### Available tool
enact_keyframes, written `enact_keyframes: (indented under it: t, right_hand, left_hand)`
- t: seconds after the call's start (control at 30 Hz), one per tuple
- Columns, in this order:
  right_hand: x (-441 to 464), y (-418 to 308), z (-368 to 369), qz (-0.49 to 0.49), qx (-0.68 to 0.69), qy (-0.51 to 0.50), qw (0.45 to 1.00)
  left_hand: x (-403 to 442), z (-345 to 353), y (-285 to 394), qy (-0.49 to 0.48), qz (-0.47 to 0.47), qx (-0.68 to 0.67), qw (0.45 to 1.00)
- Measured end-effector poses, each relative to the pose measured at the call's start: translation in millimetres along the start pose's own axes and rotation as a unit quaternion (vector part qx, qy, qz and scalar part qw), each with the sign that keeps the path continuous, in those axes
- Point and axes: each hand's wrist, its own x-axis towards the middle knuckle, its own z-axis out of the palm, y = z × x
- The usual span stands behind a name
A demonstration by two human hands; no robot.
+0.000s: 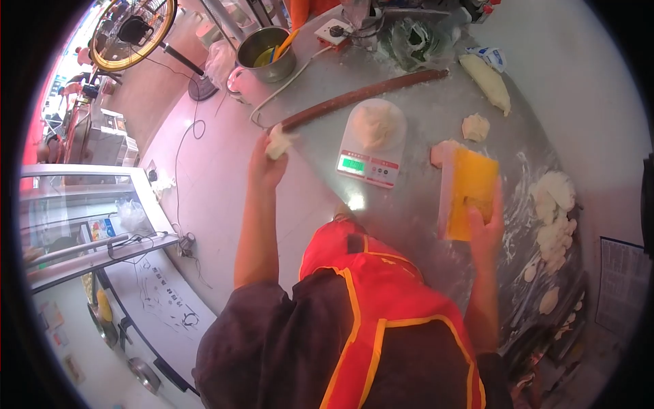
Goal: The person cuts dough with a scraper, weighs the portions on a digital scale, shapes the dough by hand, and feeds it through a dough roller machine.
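In my raised left hand (268, 163) a small torn piece of dough (278, 144) is pinched, left of the scale. My right hand (485, 228) grips a yellow dough scraper (473, 178) with a pale blade edge along its left side. Just past the scraper's far left corner, a lump of dough (439, 151) is partly covered by it. Between my hands stands a white kitchen scale (351, 140), its green display lit but not legible. A ball of dough (376, 126) rests on the scale.
Behind the scale lies a long rolling pin (361, 99). A metal pot (272, 71), a power strip (334, 32) and a plastic bag (415, 41) stand farther back. Dough lies at right: a long piece (487, 82), a small lump (475, 127) and a floury heap (553, 218).
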Motion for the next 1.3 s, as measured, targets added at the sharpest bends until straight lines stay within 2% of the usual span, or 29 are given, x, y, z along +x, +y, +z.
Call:
enact_keyframes:
  t: [0.03,0.1,0.2,0.23,0.33,0.43,0.53,0.63,0.73,0.83,0.87,0.93,1.03,1.1,1.13,1.27,1.3]
  right_hand:
    - [2,1,-1,-0.003,0.043,0.005,0.999]
    - [7,6,-8,-0.008,0.038,0.023,0.999]
    - [11,-1,-14,0.016,0.077,0.067,0.995]
    - [11,-4,-17,0.03,0.098,0.084,0.991]
    - [15,5,-36,0.056,0.039,0.136,0.988]
    - [17,10,-50,0.051,0.057,0.172,0.982]
    - [20,6,-59,0.075,0.065,0.189,0.977]
    - [22,21,-66,0.06,0.031,0.191,0.979]
    - [22,20,-66,0.143,-0.114,0.166,0.969]
    - [29,28,-59,0.085,-0.113,0.147,0.979]
    - [30,33,-54,0.081,-0.105,0.13,0.983]
    - [35,40,-44,0.065,-0.083,0.091,0.99]
    - [38,22,-13,0.057,-0.112,-0.056,0.991]
    - [45,22,12,-0.12,-0.141,-0.091,0.979]
    - [51,21,24,-0.207,-0.155,-0.107,0.96]
    - [78,1,63,-0.285,-0.134,-0.164,0.935]
    - [84,-1,70,-0.301,-0.142,-0.182,0.925]
  left_hand:
    - [5,10,-4,-0.031,-0.024,-0.042,0.998]
    - [12,32,-15,-0.095,-0.072,-0.126,0.985]
    - [-11,102,-21,-0.022,-0.12,-0.074,0.99]
    - [-22,129,-24,0.028,-0.088,-0.089,0.992]
    - [5,120,-14,-0.207,-0.121,-0.059,0.969]
    - [17,139,-10,-0.278,-0.172,-0.025,0.945]
    - [18,165,-20,-0.238,-0.155,0.043,0.958]
    - [11,192,-43,-0.149,-0.084,0.074,0.982]
    - [16,201,-56,-0.152,-0.09,0.143,0.974]
    - [15,206,-64,-0.125,-0.029,0.225,0.966]
    - [16,201,-60,-0.121,-0.009,0.34,0.933]
    - [21,184,-53,-0.105,0.037,0.552,0.827]
    - [19,140,-63,-0.083,0.112,0.743,0.655]
    - [7,117,-82,-0.047,0.048,0.808,0.586]
    - [0,108,-96,-0.038,0.064,0.805,0.589]
    - [-8,96,-138,0.005,0.097,0.764,0.638]
    - [-9,98,-143,0.025,0.107,0.768,0.631]
